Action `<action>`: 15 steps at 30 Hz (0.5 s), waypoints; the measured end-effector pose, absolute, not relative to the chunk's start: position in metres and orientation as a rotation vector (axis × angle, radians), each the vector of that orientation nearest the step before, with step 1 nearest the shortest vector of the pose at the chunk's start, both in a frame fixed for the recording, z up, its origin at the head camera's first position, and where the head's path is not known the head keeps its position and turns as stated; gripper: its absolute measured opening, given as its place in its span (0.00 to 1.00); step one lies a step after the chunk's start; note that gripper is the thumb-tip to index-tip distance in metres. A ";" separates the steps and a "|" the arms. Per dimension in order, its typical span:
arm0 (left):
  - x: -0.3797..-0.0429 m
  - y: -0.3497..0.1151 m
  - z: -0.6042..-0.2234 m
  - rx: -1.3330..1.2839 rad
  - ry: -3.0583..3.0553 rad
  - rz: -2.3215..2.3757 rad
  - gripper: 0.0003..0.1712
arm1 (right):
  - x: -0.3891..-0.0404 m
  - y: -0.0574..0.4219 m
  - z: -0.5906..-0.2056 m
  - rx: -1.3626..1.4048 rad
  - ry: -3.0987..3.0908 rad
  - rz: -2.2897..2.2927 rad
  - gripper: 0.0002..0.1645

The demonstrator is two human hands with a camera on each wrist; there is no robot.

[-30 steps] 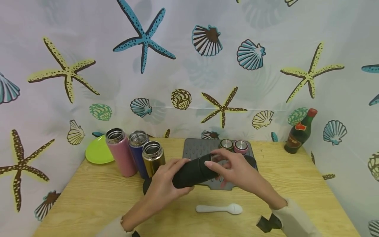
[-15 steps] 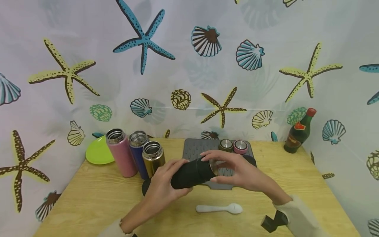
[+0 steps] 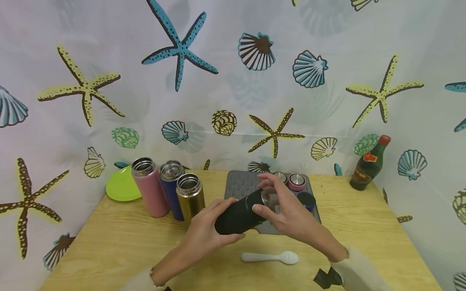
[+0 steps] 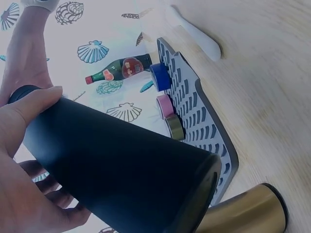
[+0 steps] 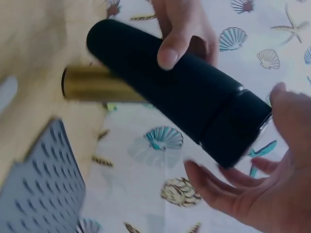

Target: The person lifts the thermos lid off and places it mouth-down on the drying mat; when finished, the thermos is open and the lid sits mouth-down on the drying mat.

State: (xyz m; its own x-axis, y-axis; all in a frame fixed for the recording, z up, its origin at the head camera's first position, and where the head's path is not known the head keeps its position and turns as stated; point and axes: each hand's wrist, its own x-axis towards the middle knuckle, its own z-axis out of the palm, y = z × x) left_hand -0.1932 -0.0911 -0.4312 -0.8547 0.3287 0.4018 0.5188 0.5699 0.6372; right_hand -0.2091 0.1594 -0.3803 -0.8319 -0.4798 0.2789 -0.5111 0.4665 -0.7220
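Observation:
A black insulated flask (image 3: 236, 216) is held tilted above the table, its capped end up and to the right. My left hand (image 3: 209, 226) grips its body from the side, the thumb on the near side and the fingers behind, as the left wrist view shows. My right hand (image 3: 291, 210) is spread around the black cap (image 5: 236, 128) with its silver top. In the right wrist view its fingers are loosely bent, with at least one fingertip apart from the cap. A seam separates the cap from the flask body.
Lidless pink (image 3: 153, 190), blue (image 3: 171, 188) and gold (image 3: 191, 198) flasks stand left, by a green plate (image 3: 123, 186). A grey mat (image 3: 238, 184) bears pink (image 3: 296, 182), blue (image 3: 306, 201) and olive (image 4: 174, 127) caps. A white spoon (image 3: 271, 257) lies in front; a green bottle (image 3: 367, 163) stands right.
The flask has tipped a little more upright in my left hand. My right hand has turned around the cap and shifted its fingers, lifting some of them from it.

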 end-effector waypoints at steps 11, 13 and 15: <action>-0.192 -0.093 -0.435 -0.651 -2.663 -1.214 0.45 | -0.210 0.163 -0.374 0.747 -2.926 1.454 0.34; -0.192 -0.094 -0.436 -0.644 -2.668 -1.207 0.45 | -0.210 0.167 -0.371 0.895 -2.894 1.515 0.33; -0.192 -0.095 -0.437 -0.635 -2.671 -1.197 0.46 | -0.210 0.171 -0.369 1.090 -2.836 1.516 0.31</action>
